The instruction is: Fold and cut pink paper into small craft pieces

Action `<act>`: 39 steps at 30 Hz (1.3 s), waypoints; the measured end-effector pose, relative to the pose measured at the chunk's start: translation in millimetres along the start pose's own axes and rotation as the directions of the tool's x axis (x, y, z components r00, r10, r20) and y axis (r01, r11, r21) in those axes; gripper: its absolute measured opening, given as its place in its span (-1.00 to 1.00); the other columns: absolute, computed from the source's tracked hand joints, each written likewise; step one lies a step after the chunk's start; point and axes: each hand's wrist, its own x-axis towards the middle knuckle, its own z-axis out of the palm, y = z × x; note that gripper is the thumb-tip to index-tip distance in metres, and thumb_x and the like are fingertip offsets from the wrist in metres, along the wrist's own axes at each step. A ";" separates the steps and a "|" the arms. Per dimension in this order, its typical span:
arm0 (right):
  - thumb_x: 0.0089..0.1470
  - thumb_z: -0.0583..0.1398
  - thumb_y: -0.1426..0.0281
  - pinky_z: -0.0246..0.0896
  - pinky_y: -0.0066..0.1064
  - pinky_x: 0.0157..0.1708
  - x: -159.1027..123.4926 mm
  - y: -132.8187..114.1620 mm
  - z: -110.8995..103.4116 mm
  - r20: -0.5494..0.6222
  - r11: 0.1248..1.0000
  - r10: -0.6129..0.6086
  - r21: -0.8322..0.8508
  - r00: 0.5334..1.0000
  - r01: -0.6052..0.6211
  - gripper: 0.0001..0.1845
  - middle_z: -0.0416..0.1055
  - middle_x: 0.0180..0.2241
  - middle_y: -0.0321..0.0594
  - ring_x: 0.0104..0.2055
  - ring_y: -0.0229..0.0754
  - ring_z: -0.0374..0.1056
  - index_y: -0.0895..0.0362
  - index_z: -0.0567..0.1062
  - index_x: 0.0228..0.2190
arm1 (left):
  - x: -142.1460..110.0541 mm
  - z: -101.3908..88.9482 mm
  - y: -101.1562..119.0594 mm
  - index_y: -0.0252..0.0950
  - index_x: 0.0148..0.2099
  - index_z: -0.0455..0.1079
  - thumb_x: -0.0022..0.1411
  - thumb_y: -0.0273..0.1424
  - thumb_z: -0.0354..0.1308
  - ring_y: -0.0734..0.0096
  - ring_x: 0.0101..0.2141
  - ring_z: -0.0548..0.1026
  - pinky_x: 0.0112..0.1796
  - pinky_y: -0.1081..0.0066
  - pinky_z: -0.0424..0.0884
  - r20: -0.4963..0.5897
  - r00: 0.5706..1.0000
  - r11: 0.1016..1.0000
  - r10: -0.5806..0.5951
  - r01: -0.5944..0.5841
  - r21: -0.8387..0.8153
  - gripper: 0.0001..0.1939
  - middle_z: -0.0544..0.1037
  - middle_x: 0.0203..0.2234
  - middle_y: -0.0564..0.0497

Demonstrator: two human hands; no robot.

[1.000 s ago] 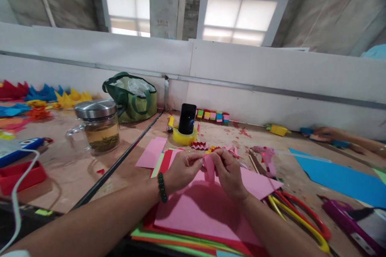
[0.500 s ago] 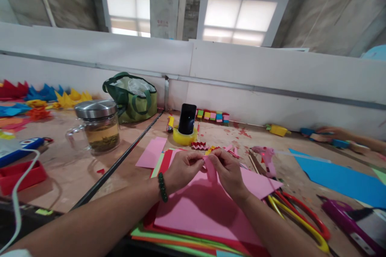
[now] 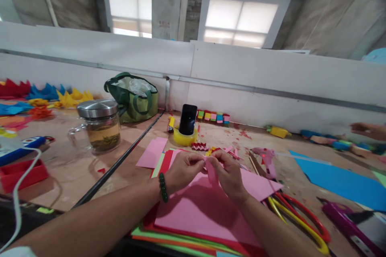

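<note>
Two hands meet right over the middle of the pile here: the left hand (image 3: 183, 170) and the right hand (image 3: 229, 174) are both pinched shut on a narrow pink paper strip (image 3: 212, 172), held just above a big pink sheet (image 3: 205, 209) that tops a stack of coloured paper (image 3: 169, 236) on the surface (image 3: 78, 176). The strip's top end is caught between the fingertips of both hands, and the rest hangs down toward the sheet, so its long axis runs roughly up-and-down, leaning a bit toward the person at the bottom; I can't tell whether the lower end touches the sheet. Looks to me like folding or pleating, going by the little red zigzag piece (image 3: 199, 146) lying further back near the phone (image 3: 187, 119) propped in a yellow tape roll (image 3: 183, 138). If that's right, my tip would be to keep the pinch tight and close to the crease line, thumbs side by side, and keep each fold square to the strip's edges so it doesn't wander off sideways; a thin strip like that twists easily. Off to the right there's a pink glue gun (image 3: 267, 157), scissors with red and yellow handles (image 3: 298, 219) and a blue sheet (image 3: 340, 180). On the left, a glass jar with a steel lid (image 3: 99, 126), a green bag (image 3: 134, 96) behind it, and someone else's hand (image 3: 369, 130) at the far right edge.
</note>
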 end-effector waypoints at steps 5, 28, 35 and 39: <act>0.04 0.23 0.29 0.21 -0.43 -0.50 0.3 -1.5 -0.4 -0.018 1.000 -0.018 -0.015 1.000 0.018 -0.77 0.40 -0.59 -0.31 -0.53 -0.26 0.28 0.11 0.44 -0.57 | 1.1 0.0 -2.7 -0.40 -0.40 0.53 0.18 -0.39 0.13 0.45 -0.49 0.51 -0.43 0.52 0.45 0.005 1.000 1.000 -0.004 0.004 0.013 -0.78 0.56 -0.55 -0.01; 0.10 0.21 0.24 0.17 -0.44 -0.46 1.8 2.8 -2.4 0.073 0.986 0.038 0.157 0.997 -0.049 -0.75 0.32 -0.54 -0.32 -0.48 -0.27 0.22 0.12 0.42 -0.52 | 3.1 -6.2 -7.9 -0.37 -0.48 0.41 0.20 -0.39 0.08 0.52 -0.53 0.34 -0.48 0.53 0.24 0.049 0.996 0.988 0.068 -0.075 0.138 -0.75 0.41 -0.62 0.06; 0.09 0.22 0.22 0.15 -0.43 -0.45 5.4 4.0 -6.1 0.175 0.964 0.096 0.227 0.980 -0.135 -0.74 0.32 -0.54 -0.32 -0.47 -0.27 0.21 0.12 0.43 -0.52 | 9.6 -13.4 -6.5 -0.36 -0.54 0.35 0.09 -0.34 0.14 0.50 -0.55 0.37 -0.47 0.50 0.27 0.137 0.987 0.996 -0.082 0.084 -0.008 -0.77 0.40 -0.64 0.05; 0.00 0.29 0.20 0.13 -0.45 -0.48 9.7 -1.0 -6.0 0.236 0.955 0.115 0.240 0.965 -0.172 -0.72 0.32 -0.55 -0.32 -0.48 -0.28 0.20 0.14 0.44 -0.54 | 10.8 -14.8 -6.5 -0.37 -0.55 0.35 0.02 -0.30 0.18 0.50 -0.57 0.37 -0.47 0.49 0.30 0.184 0.973 0.987 -0.136 0.149 -0.059 -0.76 0.39 -0.66 0.05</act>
